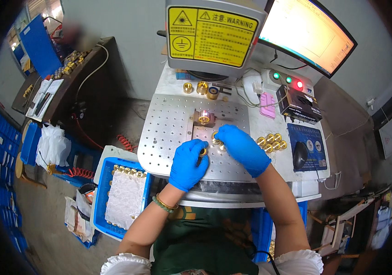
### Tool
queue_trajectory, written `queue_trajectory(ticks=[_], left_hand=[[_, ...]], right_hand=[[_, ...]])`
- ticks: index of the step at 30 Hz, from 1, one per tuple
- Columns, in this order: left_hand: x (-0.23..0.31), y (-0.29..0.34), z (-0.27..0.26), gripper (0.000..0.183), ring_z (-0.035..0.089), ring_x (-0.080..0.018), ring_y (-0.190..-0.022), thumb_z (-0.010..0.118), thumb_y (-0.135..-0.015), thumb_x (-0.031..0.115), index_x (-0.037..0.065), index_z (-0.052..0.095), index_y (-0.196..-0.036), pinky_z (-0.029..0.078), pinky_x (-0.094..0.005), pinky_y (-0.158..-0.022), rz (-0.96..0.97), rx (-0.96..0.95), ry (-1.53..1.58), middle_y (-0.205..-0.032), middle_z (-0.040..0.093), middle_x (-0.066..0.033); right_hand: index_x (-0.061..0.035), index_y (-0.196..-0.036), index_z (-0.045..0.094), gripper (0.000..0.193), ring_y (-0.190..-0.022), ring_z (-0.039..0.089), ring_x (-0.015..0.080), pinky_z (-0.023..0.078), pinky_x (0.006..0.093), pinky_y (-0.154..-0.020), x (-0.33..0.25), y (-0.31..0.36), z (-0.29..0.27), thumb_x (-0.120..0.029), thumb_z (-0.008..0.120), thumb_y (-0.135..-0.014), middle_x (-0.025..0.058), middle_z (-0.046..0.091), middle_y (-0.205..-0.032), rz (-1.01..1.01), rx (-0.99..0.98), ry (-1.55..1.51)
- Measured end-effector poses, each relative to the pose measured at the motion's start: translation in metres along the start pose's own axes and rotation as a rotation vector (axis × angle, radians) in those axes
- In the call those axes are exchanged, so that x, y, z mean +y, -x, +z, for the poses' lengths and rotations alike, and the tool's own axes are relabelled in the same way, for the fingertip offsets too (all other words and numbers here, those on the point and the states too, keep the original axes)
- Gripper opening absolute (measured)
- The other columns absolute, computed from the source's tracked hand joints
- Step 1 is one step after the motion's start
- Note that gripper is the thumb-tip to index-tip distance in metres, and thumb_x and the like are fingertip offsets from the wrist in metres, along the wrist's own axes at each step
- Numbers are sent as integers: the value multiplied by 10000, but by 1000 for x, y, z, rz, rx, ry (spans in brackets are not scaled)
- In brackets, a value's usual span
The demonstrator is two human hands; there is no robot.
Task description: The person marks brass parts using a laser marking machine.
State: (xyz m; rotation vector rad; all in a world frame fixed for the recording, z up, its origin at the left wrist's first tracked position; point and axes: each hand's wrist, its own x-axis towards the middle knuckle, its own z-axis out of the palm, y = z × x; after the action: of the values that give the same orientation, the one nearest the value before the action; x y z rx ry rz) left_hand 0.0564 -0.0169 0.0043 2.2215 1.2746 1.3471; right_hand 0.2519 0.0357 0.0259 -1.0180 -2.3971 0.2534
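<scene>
My left hand (187,166), in a blue glove, is closed around a small brass fitting (202,152) above the front of the perforated metal plate (164,133). Just to its right, my gloved right hand (245,150) pinches another brass fitting (215,136) between its fingertips. One more ring-shaped piece shows partly under those fingers. Beyond both hands, a brass fitting (204,118) sits in a small metal holder on the plate. Several brass fittings (271,142) stand grouped to the right of my right hand.
A machine head with a yellow warning label (212,34) overhangs the plate. Brass rings (202,88) stand behind the holder. To the right are a mouse (300,155), a black box (299,104) and a lit monitor (308,34). A blue tray (148,188) of fittings stands at left.
</scene>
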Motion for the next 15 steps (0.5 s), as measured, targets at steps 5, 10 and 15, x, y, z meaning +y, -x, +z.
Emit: queue_trajectory(ticks=[5, 10, 15], left_hand=[[-2, 2, 0, 361, 567, -343, -941, 670, -740, 91, 75, 603, -1095, 465, -413, -838, -52, -43, 15, -1065, 604, -153], [-2, 1, -2, 426, 549, -347, -1022, 682, -753, 121, 53, 573, -1159, 448, -422, -888, -50, 15, 100, -1129, 572, -173], [1, -11, -9, 491, 531, -349, -1083, 706, -759, 137, 67, 560, -1223, 437, -419, -931, 6, 87, -6, -1169, 555, -184]], right_hand=[[-49, -1029, 619, 213, -952, 566, 348, 473, 405, -827, -4, 2, -1, -85, 536, -836, 151, 602, -1014, 36, -27, -45], [-64, -1011, 631, 233, -959, 570, 323, 469, 403, -819, -15, -2, 2, -146, 605, -795, 129, 606, -1007, 149, -211, 301], [-75, -906, 637, 150, -920, 578, 302, 466, 398, -773, -12, -12, -2, -144, 603, -777, 96, 609, -1004, -89, 71, 368]])
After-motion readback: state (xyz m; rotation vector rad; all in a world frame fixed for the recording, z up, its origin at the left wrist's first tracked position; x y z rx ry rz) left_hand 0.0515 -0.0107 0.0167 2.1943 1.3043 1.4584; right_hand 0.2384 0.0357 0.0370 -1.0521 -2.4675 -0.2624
